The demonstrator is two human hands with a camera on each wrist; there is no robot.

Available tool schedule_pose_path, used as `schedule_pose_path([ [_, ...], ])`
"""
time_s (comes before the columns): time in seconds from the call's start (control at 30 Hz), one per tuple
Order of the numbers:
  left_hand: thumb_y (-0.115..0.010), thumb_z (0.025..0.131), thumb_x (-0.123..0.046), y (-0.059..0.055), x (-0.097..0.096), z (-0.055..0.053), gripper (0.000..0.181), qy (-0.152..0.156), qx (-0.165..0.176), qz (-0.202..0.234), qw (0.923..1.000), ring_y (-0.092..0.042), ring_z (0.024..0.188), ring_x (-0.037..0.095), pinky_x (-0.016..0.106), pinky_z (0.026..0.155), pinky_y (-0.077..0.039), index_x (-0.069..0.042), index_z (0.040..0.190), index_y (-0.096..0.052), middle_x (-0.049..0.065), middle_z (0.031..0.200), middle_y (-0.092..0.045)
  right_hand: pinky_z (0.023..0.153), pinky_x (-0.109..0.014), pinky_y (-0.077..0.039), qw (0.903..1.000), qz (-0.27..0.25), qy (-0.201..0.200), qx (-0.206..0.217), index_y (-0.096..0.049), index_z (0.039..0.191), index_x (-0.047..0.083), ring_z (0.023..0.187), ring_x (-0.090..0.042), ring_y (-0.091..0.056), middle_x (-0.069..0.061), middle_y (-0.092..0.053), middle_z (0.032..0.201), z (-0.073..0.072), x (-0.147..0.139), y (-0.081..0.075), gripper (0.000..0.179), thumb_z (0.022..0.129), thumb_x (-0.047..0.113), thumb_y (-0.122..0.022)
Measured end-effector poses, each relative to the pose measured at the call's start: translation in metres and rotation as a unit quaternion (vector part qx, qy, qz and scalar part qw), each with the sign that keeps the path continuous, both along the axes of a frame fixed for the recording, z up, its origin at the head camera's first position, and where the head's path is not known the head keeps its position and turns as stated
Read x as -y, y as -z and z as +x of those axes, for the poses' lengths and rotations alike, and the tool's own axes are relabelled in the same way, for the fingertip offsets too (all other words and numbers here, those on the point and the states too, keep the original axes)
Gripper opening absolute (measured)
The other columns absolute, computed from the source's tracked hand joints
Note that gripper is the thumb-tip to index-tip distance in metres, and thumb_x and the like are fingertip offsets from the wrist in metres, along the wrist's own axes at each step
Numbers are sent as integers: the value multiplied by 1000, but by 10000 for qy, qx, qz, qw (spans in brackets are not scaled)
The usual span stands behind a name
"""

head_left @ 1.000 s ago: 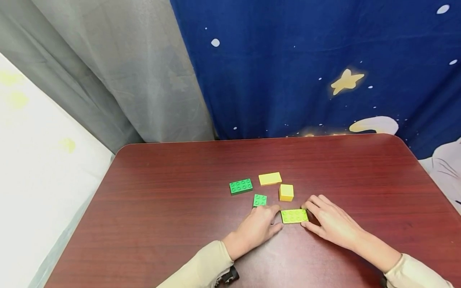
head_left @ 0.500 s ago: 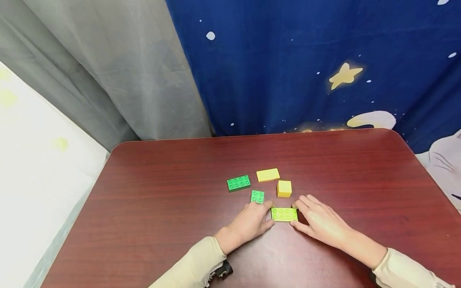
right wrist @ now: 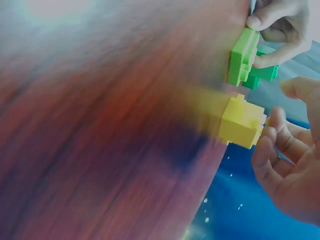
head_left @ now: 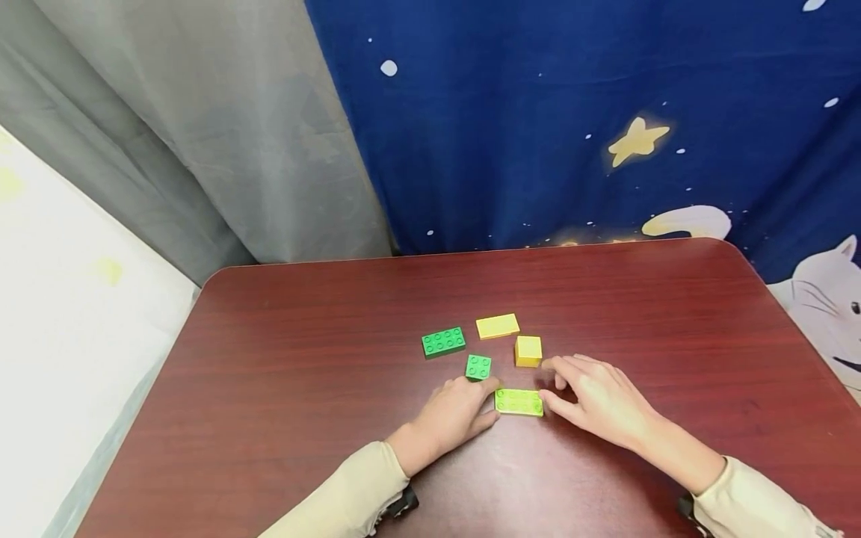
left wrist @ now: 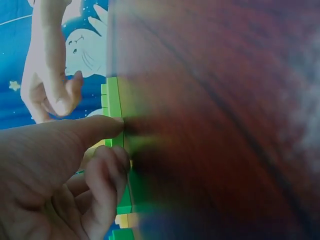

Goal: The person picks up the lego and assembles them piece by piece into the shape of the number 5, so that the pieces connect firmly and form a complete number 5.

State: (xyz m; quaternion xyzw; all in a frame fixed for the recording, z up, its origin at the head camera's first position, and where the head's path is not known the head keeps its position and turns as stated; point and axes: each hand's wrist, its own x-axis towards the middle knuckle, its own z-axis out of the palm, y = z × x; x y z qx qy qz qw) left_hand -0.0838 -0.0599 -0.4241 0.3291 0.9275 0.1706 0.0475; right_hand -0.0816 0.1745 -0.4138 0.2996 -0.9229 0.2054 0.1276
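Observation:
A flat lime-green toy building brick (head_left: pixel 519 402) with studs up lies on the table in front of me. My left hand (head_left: pixel 444 418) pinches its left end between thumb and finger; the right wrist view shows this grip on the lime brick (right wrist: pixel 241 59). My right hand (head_left: pixel 602 403) is just off the brick's right end, thumb and fingers apart and loosely bent. Its fingertips are close to the yellow cube-like brick (head_left: pixel 528 351). In the right wrist view they are beside the yellow brick (right wrist: pixel 241 122); whether they touch it I cannot tell.
A small green brick (head_left: pixel 478 367) sits just beyond my left fingers. Farther back lie a longer green brick (head_left: pixel 444 342) and a flat yellow brick (head_left: pixel 498 326). The reddish-brown table (head_left: pixel 303 388) ends at a blue curtain (head_left: pixel 471 134) and a grey one (head_left: pixel 269 149).
The lime brick has slid left, with both hands at its ends at first. My right hand has since come off its right end and moved slightly away toward the yellow cube-like brick.

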Motion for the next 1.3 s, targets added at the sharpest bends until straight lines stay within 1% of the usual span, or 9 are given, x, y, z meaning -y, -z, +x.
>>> schedule_pose_path([
  [0.17, -67, 85, -25, -1, 4, 1, 20, 23, 39, 72, 10000, -50, 54, 9, 29, 44, -40, -19, 103, -61, -8, 64, -51, 44, -19, -31, 9981, -309, -61, 533, -61, 97, 12, 46, 4, -33, 19, -35, 55, -9, 18, -9, 29, 78, 29, -74],
  [0.33, -69, 85, -28, -1, 3, 3, 21, -43, -15, -13, 10000, -54, 58, 12, 31, 46, -42, -20, 103, -61, -10, 65, -48, 45, -21, -35, 9902, -581, -148, 1262, -62, 104, 9, 45, 2, -38, 18, -40, 53, -22, 44, -18, 36, 80, 34, -72],
  [0.5, -67, 85, -32, 0, 3, 6, 19, -92, -159, -315, 9993, -61, 68, 16, 32, 50, -46, -20, 99, -61, -8, 73, -54, 47, -22, -38, 9823, -411, -286, 1804, -60, 110, 4, 46, 0, -43, 14, -44, 52, -36, 63, -18, 49, 78, 39, -71],
  [0.63, -66, 86, -33, 1, 2, 6, 19, -97, -162, -428, 9989, -62, 68, 17, 32, 50, -46, -22, 101, -62, -9, 74, -54, 49, -22, -39, 9763, -452, -410, 2079, -60, 107, 2, 47, -2, -43, 12, -46, 54, -44, 67, -14, 50, 75, 37, -75],
  [0.7, -65, 87, -33, 0, 2, 6, 20, -75, -141, -425, 9990, -60, 65, 15, 32, 48, -45, -22, 103, -62, -10, 68, -48, 49, -22, -39, 9722, -577, -407, 2234, -59, 103, 2, 47, -2, -43, 11, -47, 54, -46, 68, -13, 49, 72, 36, -77],
  [0.8, -65, 87, -33, -1, 2, 6, 20, -37, -162, -396, 9991, -60, 64, 16, 31, 47, -45, -23, 103, -62, -9, 67, -48, 47, -23, -37, 9680, -649, -352, 2398, -57, 97, 4, 47, -4, -42, 9, -45, 52, -49, 71, -16, 48, 69, 36, -79],
  [0.97, -65, 87, -33, 0, 4, 5, 19, -6, -233, -393, 9990, -62, 67, 17, 32, 50, -46, -22, 101, -61, -7, 75, -54, 49, -26, -36, 9687, -317, -222, 2450, -57, 88, 10, 50, -8, -41, 8, -46, 56, -52, 77, -20, 41, 67, 37, -79],
  [1.13, -65, 87, -33, -1, 4, 5, 17, 14, -181, -338, 9993, -58, 62, 15, 31, 47, -43, -21, 99, -61, -9, 67, -46, 50, -27, -37, 9705, 49, -71, 2411, -58, 83, 13, 52, -9, -44, 8, -48, 57, -54, 80, -22, 31, 67, 33, -77],
  [1.3, -66, 86, -32, 0, 4, 4, 18, -42, -53, -146, 9999, -59, 62, 15, 30, 48, -44, -22, 101, -64, -7, 63, -53, 50, -26, -39, 9783, 250, -93, 2057, -59, 84, 12, 51, -8, -46, 8, -48, 56, -54, 78, -21, 26, 68, 28, -71],
])
